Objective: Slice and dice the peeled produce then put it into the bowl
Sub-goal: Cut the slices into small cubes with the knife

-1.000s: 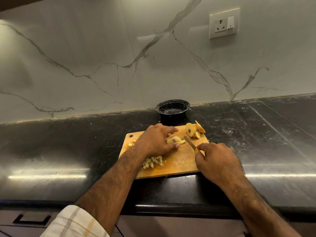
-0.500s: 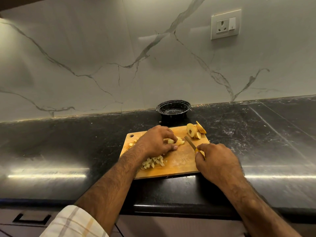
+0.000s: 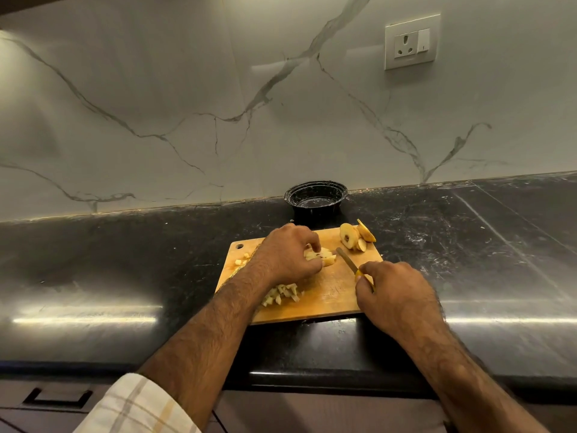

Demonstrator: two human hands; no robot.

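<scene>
Cutting peeled fruit on a board, bowl waiting behind it.

The left hand curls its fingers over a stack of slices mid-board, pinning them down. The right hand grips a yellow-handled knife, its blade pointing far-left at the slices. Diced bits lie by the left wrist, a few more near the far-left corner. Uncut pieces sit at the far-right corner. The black bowl stands just beyond the board, against the wall.
</scene>
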